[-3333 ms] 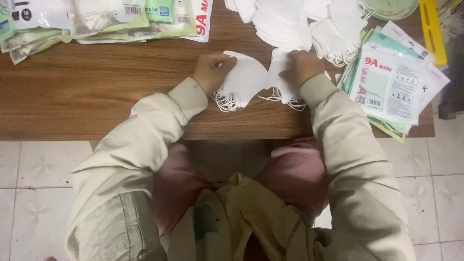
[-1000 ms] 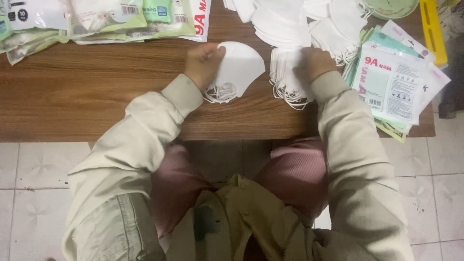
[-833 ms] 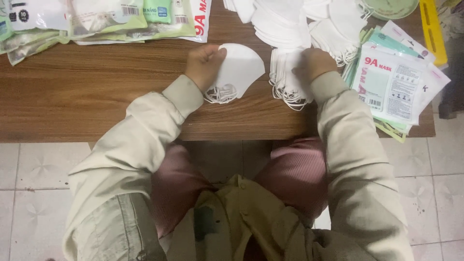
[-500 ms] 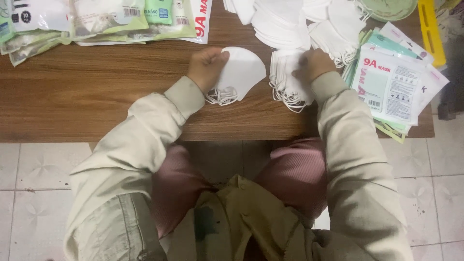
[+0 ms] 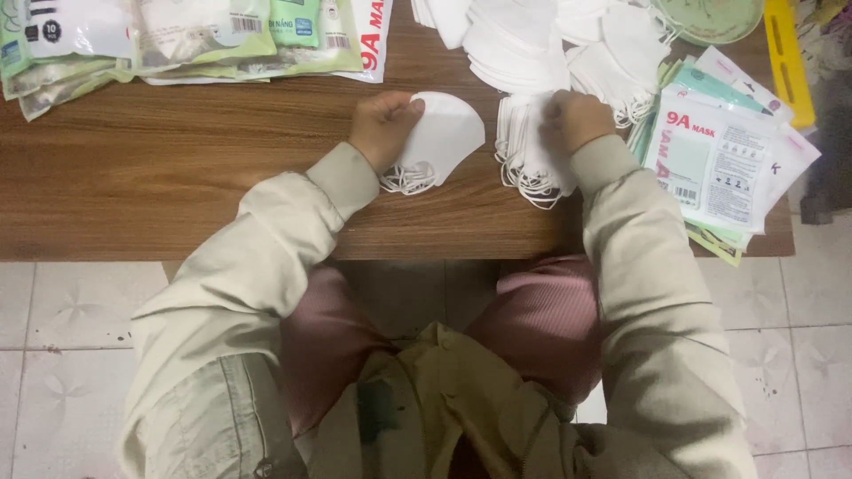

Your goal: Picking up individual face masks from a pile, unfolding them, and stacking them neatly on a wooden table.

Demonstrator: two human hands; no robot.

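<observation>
the long brown wooden bench [image 5: 177,177] runs across the upper part of the view, above a pale tiled floor [image 5: 53,355]. along its far left edge lies a row of green and white plastic packets [image 5: 177,35]. at the far middle sits a loose heap of white folded face masks [image 5: 550,40], and on the right a fanned pile of flat white and pale green printed mask packets [image 5: 723,155], touching a yellow bar [image 5: 790,62] at the far right. a round pale green lid [image 5: 710,13] shows at the top edge.

just in front of the heap stands a small upright stack of white masks with dangling ear loops [image 5: 524,155]; the right hand [image 5: 577,120] rests on top of it, fingers curled together down over the stack's edge. beside it, apart from the stack, a single white curved face mask [image 5: 444,137] lies on the bench; the left hand [image 5: 382,129] pinches its left edge, fingers clamped on it, with the white ear loops [image 5: 406,180] bunched just under the wrist
</observation>
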